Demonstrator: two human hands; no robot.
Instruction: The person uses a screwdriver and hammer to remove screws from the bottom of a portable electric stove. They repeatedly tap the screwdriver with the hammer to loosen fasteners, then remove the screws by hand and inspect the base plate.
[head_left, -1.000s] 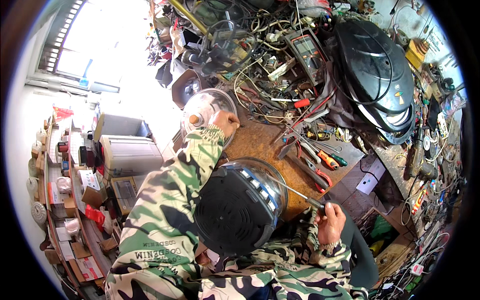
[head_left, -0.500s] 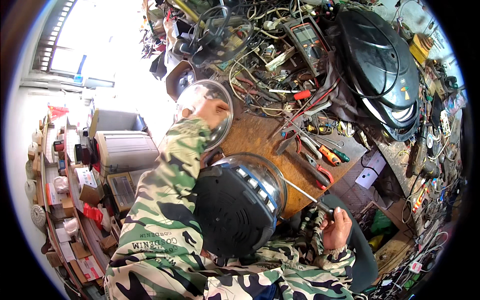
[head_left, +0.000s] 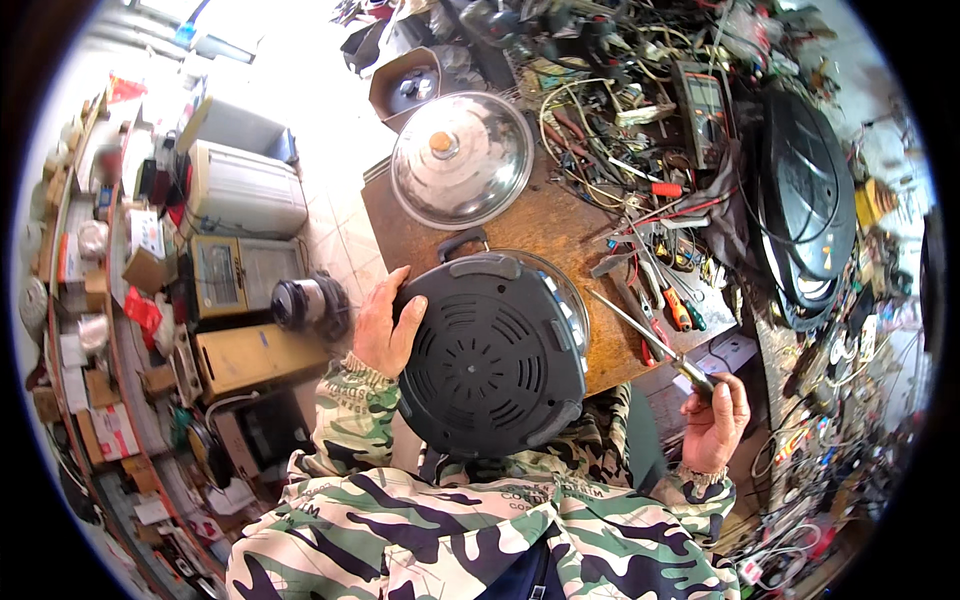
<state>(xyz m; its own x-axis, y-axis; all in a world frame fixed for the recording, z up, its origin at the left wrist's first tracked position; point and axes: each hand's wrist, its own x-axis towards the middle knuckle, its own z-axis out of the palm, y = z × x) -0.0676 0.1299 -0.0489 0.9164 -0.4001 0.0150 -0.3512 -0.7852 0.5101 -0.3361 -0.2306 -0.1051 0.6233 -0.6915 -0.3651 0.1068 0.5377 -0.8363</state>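
An electric cooker (head_left: 475, 390) lies tipped over at the table's near edge, its round black vented base facing me. A side handle (head_left: 461, 241) and a strip of shiny rim show beyond the base. My left hand (head_left: 382, 330) grips the cooker's left edge, thumb over the base, some fingers hidden along its side. To the right, my right hand (head_left: 716, 422) is closed around the dark handle of a screwdriver (head_left: 640, 330). Its long metal shaft points up and left toward the cooker's right side. A domed shiny lid (head_left: 490, 185) with a light-brown knob lies farther back on the table.
Pliers (head_left: 655, 335) and an orange-handled screwdriver (head_left: 678, 310) lie on the wooden tabletop (head_left: 610, 365). Tangled cables, a multimeter (head_left: 704, 112) and a large black cover (head_left: 805, 200) crowd the back right. A cardboard box (head_left: 405, 85) stands beyond the lid; loaded shelves (head_left: 110, 330) line the left.
My left hand has come back from the lid to the cooker's left edge. The cooker's base has turned to face up more fully. My right hand still holds the screwdriver.
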